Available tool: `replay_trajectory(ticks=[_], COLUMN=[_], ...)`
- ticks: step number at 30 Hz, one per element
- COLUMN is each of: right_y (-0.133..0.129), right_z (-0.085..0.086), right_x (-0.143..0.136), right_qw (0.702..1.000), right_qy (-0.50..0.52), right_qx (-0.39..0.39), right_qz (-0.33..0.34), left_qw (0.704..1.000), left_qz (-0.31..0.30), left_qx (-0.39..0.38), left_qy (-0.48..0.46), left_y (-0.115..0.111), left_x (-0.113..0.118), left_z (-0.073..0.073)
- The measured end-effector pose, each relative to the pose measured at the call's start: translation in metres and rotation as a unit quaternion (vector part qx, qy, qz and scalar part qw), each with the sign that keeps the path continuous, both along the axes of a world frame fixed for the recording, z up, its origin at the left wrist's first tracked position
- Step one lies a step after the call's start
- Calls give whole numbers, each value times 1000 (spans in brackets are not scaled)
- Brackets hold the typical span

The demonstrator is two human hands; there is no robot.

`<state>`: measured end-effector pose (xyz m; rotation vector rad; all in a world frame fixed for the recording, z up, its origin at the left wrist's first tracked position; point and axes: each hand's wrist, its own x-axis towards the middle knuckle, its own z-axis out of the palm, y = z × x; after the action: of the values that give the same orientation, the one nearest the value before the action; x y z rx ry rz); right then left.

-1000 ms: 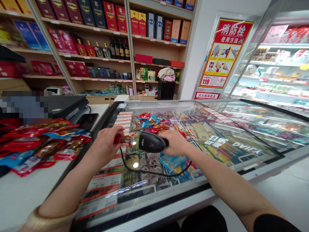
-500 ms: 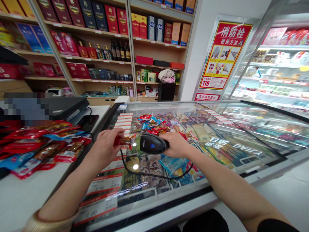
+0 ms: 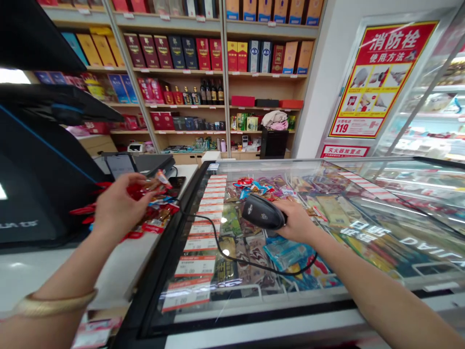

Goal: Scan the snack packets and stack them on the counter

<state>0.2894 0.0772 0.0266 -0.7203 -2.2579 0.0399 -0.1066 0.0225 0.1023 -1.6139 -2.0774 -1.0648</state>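
"Room?"
"Shelves [image 3: 259, 87] stood at 12 o'clock past a glass-topped freezer [image 3: 276, 318]."
"Scanner [image 3: 264, 213]?"
"Right hand [image 3: 298, 222] gripped it over the glass [image 3: 227, 309], nose and long axis toward 10; left hand [image 3: 121, 201] pinched a packet [image 3: 155, 184] at 9."

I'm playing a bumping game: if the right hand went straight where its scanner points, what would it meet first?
Probably the price labels to its left, though depth is unclear: the right hand and scanner might pass above them.
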Motion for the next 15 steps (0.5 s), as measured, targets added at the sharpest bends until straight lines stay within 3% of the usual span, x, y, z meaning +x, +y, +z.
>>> replay_trajectory(ticks=[4,7,11,15], right_y=[-1,-1,0,0], right_z=[2,2,2,4], right_x=[-1,-1,-1,1], right_qw=[1000,999,999,999], right_qy=[15,21,26,19], right_qx=[20,30,38,37], right_qz=[-6,-6,-7,-15], left_qw=[988,978,964,952], left_qz=[148,182,199,198], left_qx=[-27,-97,-169,-208], left_qy=[-22,7,49,103], left_y=[3,12,17,17], left_x=[-58,-85,-93,-90], left_z=[26,38,43,37])
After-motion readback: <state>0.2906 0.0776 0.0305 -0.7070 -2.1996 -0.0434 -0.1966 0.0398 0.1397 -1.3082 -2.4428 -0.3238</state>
